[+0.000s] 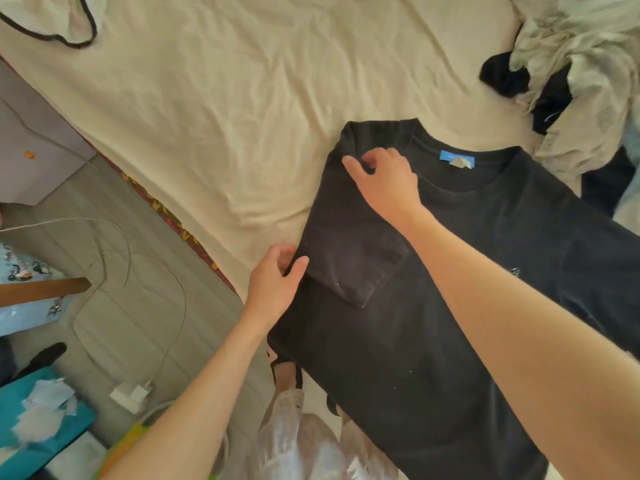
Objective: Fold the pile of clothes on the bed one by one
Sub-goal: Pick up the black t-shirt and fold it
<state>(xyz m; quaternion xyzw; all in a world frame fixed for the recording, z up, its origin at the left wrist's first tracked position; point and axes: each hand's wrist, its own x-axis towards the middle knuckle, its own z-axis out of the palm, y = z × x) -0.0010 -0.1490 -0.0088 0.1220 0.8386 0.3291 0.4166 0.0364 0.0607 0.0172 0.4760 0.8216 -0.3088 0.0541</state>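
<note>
A black T-shirt (433, 323) with a blue neck label lies flat near the bed's edge, collar pointing away from me. Its left sleeve (349, 251) is folded in over the body. My left hand (273, 285) pinches the shirt's left edge at the sleeve fold. My right hand (384, 178) rests on the shirt's left shoulder, fingers curled into the cloth. A heap of unfolded clothes (571, 74), pale green and black, lies at the far right of the bed.
The cream bed sheet (214, 109) stretches to the left and back. A pale garment with black trim (52, 22) lies at the far left corner. On the floor to the left are a white cable with charger (131, 393) and a teal box (38, 427).
</note>
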